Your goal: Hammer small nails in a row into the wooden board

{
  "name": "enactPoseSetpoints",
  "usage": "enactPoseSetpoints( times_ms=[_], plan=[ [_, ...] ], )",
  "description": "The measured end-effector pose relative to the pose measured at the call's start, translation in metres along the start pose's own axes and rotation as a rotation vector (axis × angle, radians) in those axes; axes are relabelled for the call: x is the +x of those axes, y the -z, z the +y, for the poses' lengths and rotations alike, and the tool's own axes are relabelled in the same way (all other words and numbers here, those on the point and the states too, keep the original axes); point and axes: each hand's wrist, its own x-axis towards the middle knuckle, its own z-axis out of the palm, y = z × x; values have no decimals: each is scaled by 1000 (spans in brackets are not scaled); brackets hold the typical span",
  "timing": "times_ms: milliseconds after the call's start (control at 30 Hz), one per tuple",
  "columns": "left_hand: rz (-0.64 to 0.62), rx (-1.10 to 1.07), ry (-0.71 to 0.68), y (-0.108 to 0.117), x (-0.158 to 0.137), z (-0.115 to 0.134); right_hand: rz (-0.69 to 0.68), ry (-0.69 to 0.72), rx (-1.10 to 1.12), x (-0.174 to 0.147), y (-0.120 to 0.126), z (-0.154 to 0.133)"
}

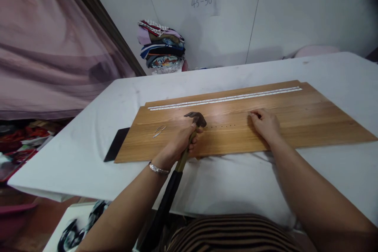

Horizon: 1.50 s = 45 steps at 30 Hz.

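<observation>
My left hand (184,141) is wrapped round the neck of a claw hammer (197,118), just below its metal head. The black grip of the hammer slants down toward my body. Over the wooden board (313,114), my right hand (265,124) has its thumb and fingers pinched together. What lies in that pinch, if anything, is too small to make out. Between the hands runs a row of small dark dots (222,126) in the board. Several loose nails (160,131) lie on the board left of the hammer.
Two long white marked strips (226,99) lie along the board's far side. A white-covered table (97,126) carries the board, with a flat black piece (115,145) at its left end. Folded cloths (163,45) are stacked by the wall. A pink curtain (56,39) hangs at left.
</observation>
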Motion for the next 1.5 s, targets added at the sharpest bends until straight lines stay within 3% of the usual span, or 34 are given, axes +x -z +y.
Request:
enactPoseSetpoints(
  times_ms=[933, 1500],
  plan=[
    [-3, -2, -23, 5, 1, -1, 58, 27, 40, 0, -5, 3],
    [9, -2, -10, -1, -1, 2, 19, 11, 26, 0, -3, 2]
  ],
)
